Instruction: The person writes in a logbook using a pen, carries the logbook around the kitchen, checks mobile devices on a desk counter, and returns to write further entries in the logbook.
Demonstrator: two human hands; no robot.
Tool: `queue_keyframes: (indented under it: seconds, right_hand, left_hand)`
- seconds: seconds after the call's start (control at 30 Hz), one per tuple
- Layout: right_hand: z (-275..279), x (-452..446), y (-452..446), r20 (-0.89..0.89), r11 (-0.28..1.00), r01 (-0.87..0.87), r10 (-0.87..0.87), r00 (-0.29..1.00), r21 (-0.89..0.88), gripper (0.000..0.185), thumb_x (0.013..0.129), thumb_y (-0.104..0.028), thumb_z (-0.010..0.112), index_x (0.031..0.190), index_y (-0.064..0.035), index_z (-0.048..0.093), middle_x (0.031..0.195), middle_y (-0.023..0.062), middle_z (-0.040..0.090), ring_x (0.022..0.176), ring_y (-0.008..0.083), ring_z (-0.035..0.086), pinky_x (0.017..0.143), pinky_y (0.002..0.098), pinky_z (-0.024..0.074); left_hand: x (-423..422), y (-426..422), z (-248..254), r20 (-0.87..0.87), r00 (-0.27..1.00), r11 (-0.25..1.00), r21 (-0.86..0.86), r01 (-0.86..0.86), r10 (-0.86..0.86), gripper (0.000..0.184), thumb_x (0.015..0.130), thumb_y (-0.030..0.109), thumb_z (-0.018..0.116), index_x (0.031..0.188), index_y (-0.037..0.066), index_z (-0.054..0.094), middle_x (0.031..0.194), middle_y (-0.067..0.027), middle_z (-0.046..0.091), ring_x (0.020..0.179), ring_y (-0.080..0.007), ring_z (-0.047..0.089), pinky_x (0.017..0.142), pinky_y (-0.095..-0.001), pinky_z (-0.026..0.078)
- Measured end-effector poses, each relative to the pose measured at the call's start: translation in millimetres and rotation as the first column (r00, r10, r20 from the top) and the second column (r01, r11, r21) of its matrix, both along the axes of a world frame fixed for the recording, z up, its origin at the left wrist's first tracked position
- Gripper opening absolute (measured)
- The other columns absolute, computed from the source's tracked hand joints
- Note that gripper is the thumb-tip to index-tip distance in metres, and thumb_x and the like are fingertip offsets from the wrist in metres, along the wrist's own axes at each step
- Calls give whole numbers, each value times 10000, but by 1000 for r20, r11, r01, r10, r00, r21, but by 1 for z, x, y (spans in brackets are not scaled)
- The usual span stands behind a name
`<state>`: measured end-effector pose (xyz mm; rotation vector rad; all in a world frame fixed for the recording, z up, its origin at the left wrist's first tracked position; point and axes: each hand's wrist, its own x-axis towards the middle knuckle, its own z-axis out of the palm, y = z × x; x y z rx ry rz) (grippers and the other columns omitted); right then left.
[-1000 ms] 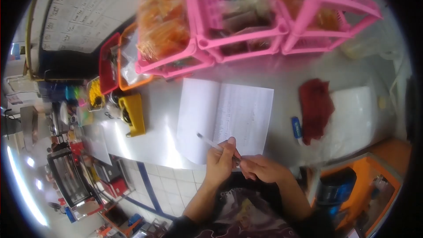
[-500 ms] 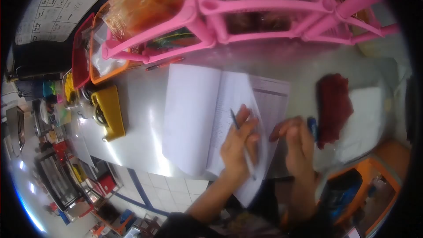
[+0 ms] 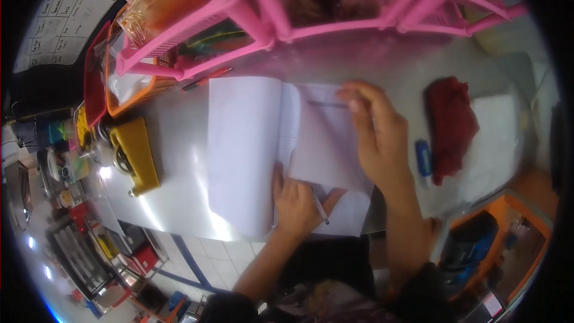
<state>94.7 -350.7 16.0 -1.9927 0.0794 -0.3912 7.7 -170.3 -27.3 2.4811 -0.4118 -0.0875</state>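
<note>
A paper book with printed pages point(image 3: 245, 149) lies spread on a metal table. One sheet point(image 3: 329, 143) on its right side is bent over, partly covering the page beneath. My left hand point(image 3: 297, 206) rests low on the book near the fold, with a pen point(image 3: 321, 206) held in it and sticking out to the right. Over the right side of the book is my right hand point(image 3: 382, 137), its fingers loosely bent and the thumb a little apart. Nothing shows gripped in it.
Along the back stands a pink plastic rack point(image 3: 335, 3) with bagged goods. A yellow tape dispenser point(image 3: 140, 155) sits left, near an orange basket point(image 3: 113, 104) and a red pen point(image 3: 206, 79). To the right are a blue marker point(image 3: 424, 157), dark red cloth point(image 3: 451, 128) and white package point(image 3: 496, 137).
My right hand has moved up and forward over the book. My left hand has dropped onto the pages, still with the pen. The right-hand sheet is now folded over, and the view has shifted slightly.
</note>
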Motion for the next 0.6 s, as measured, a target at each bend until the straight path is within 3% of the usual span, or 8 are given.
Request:
queue_keyframes:
  seconds: [0.07,0.17,0.2,0.27,0.37,0.43,0.53,0.6]
  right_hand:
    - [13,-4,-2,-42,999,51,-52,998,-18,233,1038,-130,533,1233,-14,585,918,159,707,812,139,664,724,290,522]
    - [29,-18,1,288,924,110,-226,931,366,247,1048,-146,520,1233,11,570,940,130,718,757,122,647,690,267,513]
    - [34,-23,6,329,921,-36,-103,939,389,259,1055,-157,505,1234,21,564,931,117,720,723,107,626,671,254,504]
    - [31,-25,15,251,896,-169,66,966,411,270,1062,-181,494,1234,15,564,911,99,723,670,79,586,647,231,491]
    - [-2,0,16,-89,927,6,30,996,375,258,1060,-209,508,1219,-22,587,886,80,723,675,70,578,664,241,501]
    - [-46,25,4,1,950,34,-36,999,310,248,1057,-213,518,1208,-34,596,884,80,722,686,91,604,670,260,510]
    - [-68,47,-17,94,980,94,-112,989,177,230,1052,-213,527,1186,-47,611,879,95,720,714,149,662,679,301,528]
    - [-71,51,-20,102,987,120,-131,986,107,222,1051,-209,526,1174,-48,616,875,111,720,731,186,693,683,324,538]
  left_hand:
    - [11,-3,-4,132,983,990,73,120,-129,795,710,300,878,1315,-2,460,1333,-275,568,1291,-415,529,1115,-564,313]
    - [31,-12,-2,127,957,966,28,258,-259,578,771,358,838,1122,34,512,1268,-201,631,1359,-352,501,1092,-618,323]
    - [37,-13,0,124,959,967,23,255,-256,578,771,358,838,1122,34,512,1268,-201,631,1359,-352,501,1092,-618,323]
    - [45,-14,1,81,943,945,-19,327,-324,581,783,369,828,1146,61,496,1415,-206,563,1344,-328,521,1114,-601,302]
    - [49,-12,-3,117,946,942,-116,316,-303,607,764,367,844,1146,69,477,1335,-195,610,1264,-318,582,1122,-568,313]
    - [52,-8,-5,145,945,938,-146,313,-293,599,755,367,850,1126,70,485,1268,-181,646,1205,-318,625,1128,-549,316]
    - [46,6,-18,174,935,936,-118,331,-308,667,717,418,880,1112,82,460,1294,-206,630,1095,-341,675,1054,-499,417]
    - [38,23,-25,321,907,947,-76,312,-273,470,872,373,766,1077,53,490,1133,-210,683,812,-261,696,781,-382,543]
